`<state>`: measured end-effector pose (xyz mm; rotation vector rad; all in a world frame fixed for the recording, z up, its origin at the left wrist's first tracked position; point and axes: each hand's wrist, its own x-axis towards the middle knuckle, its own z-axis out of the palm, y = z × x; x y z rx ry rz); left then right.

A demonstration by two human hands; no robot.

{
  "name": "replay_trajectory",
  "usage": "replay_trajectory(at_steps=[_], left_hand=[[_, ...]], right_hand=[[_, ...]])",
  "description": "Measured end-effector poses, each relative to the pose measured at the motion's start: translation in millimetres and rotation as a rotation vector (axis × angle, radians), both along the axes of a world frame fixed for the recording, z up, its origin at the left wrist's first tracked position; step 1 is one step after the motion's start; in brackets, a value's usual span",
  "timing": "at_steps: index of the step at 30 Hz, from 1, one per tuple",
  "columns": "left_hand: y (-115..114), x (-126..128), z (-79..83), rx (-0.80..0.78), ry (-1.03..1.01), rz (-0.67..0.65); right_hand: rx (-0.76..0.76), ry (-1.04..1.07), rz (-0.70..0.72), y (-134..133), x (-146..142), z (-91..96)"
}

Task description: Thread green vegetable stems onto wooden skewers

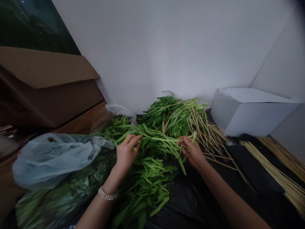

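Long leafy green stems point(164, 140), which look like water spinach, lie between my two hands. My left hand point(127, 151), with a ring and a beaded bracelet, is closed in a pinch, and a bit of green stem shows at its fingertips. On the other side, my right hand point(192, 153) has its thumb and fingers closed around the cut ends of several stems. Below the hands lies a pile of trimmed greens point(152, 184). A larger heap of greens point(176, 111) rests against the wall behind.
Thin wooden sticks point(209, 133) lie across the heap's right side. Further right are a white box point(247, 111), a black flat object point(254, 168) and more sticks point(274, 171). At left are a pale plastic bag point(59, 159), bagged greens point(64, 200) and a cardboard box point(47, 70).
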<state>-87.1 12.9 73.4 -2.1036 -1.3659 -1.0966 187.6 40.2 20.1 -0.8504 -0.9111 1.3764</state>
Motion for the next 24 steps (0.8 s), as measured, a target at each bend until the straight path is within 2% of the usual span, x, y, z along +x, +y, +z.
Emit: replay_trajectory(at_steps=[6, 12, 24], left_hand=[[2.0, 0.1, -4.3, -0.089, 0.129, 0.027], [3.2, 0.8, -5.3, -0.263, 0.264, -0.011], [3.9, 2.0, -2.1, -0.339, 0.185, -0.042]], right_hand=[[0.020, -0.023, 0.027, -1.5, -1.0, 0.7], [0.012, -0.068, 0.030, -2.1, -1.8, -1.4], [0.131, -0.155, 0.028, -4.8, -3.0, -0.3]])
